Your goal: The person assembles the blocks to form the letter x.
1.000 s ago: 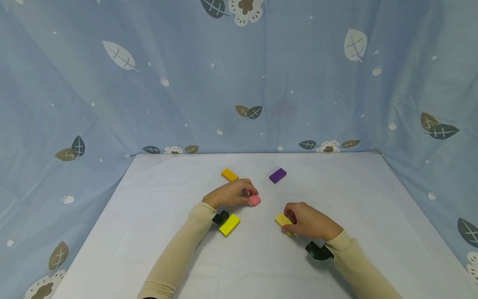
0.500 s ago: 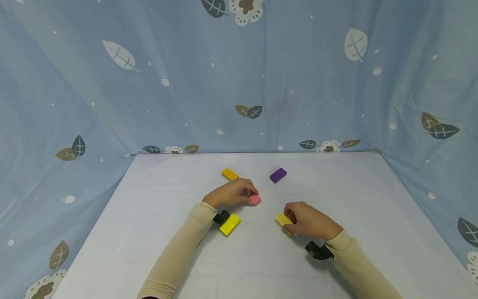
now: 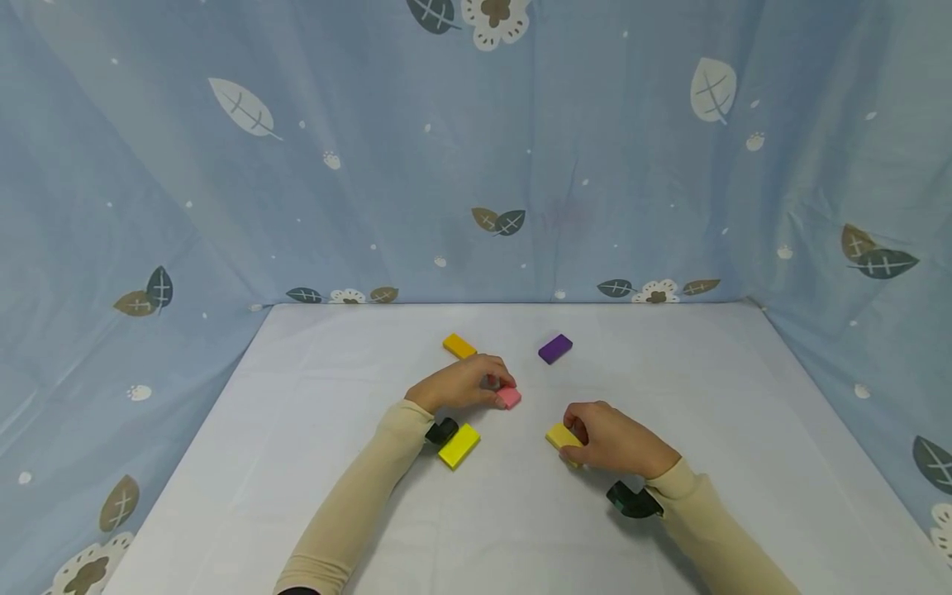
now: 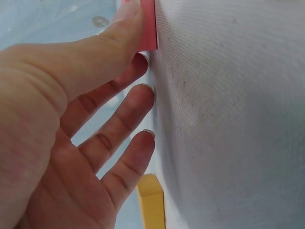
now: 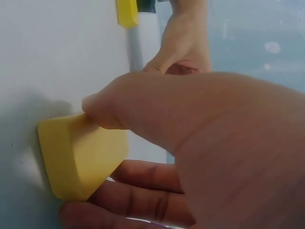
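Observation:
My left hand (image 3: 463, 385) pinches a pink block (image 3: 509, 397) between thumb and fingers, and the block lies on the white tabletop. In the left wrist view the thumb presses the side of the pink block (image 4: 149, 28), while the other fingers spread loosely below it. Nearer the front and to the right, my right hand (image 3: 619, 438) grips a pale yellow block (image 3: 562, 438). The right wrist view shows the thumb on one edge of this pale yellow block (image 5: 81, 155) and fingers on the opposite edge.
A bright yellow block (image 3: 459, 447) lies beside the left wrist's black camera (image 3: 442, 431). Behind the left hand is an orange-yellow block (image 3: 459, 345); a purple block (image 3: 555, 349) lies to its right. A blue patterned curtain (image 3: 357, 165) surrounds the white table (image 3: 335, 355).
The head view has shifted very slightly. Both hands stay nearly where they were on their blocks, the right one a touch further left.

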`<action>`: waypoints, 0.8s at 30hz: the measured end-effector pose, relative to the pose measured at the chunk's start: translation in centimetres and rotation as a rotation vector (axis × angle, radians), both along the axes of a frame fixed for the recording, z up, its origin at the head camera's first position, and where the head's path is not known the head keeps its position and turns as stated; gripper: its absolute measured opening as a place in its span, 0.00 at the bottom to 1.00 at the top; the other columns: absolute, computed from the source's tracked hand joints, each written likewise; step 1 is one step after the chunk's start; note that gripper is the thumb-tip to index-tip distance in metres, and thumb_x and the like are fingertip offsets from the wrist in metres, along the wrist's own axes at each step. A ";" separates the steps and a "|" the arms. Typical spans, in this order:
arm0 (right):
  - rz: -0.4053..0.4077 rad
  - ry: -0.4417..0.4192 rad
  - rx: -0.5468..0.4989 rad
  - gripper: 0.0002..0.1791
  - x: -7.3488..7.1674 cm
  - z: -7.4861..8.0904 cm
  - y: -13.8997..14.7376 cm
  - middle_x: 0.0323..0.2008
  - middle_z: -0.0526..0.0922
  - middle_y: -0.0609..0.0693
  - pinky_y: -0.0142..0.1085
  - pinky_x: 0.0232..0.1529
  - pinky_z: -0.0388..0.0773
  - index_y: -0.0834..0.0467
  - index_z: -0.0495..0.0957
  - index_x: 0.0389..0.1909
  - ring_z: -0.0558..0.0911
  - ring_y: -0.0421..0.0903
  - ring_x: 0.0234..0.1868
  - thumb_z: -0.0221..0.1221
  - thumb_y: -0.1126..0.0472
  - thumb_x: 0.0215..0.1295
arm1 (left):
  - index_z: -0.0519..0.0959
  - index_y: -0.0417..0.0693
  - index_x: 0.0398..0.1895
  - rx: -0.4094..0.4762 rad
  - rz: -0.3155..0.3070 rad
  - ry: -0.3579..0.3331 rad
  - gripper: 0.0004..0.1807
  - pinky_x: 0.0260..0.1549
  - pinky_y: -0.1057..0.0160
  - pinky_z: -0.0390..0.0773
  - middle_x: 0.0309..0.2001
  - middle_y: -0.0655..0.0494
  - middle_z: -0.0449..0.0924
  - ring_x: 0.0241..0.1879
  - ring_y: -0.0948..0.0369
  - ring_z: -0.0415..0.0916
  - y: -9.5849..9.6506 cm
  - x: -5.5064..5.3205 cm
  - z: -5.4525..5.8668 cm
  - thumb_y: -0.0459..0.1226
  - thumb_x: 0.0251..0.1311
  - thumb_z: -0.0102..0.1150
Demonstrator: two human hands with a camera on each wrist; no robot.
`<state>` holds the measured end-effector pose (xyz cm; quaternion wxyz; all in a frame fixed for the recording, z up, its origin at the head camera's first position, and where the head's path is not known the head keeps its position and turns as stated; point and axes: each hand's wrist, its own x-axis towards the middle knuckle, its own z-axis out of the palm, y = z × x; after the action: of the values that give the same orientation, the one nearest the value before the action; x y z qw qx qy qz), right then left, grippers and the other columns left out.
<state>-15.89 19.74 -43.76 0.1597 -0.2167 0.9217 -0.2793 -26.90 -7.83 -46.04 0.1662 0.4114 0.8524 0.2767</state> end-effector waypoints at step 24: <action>-0.011 0.017 -0.023 0.14 -0.8 0.1 -0.9 0.21 0.72 0.44 0.28 0.23 0.66 0.61 0.80 0.40 0.68 0.36 0.21 0.72 0.59 0.60 | 0.85 0.48 0.57 -0.008 -0.015 0.014 0.17 0.58 0.60 0.80 0.52 0.56 0.84 0.50 0.59 0.78 0.0 -0.2 -0.1 0.40 0.65 0.69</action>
<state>-16.69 18.88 -43.63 0.1481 -0.2159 0.9209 -0.2888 -27.10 -7.83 -46.10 0.1637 0.4190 0.8516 0.2692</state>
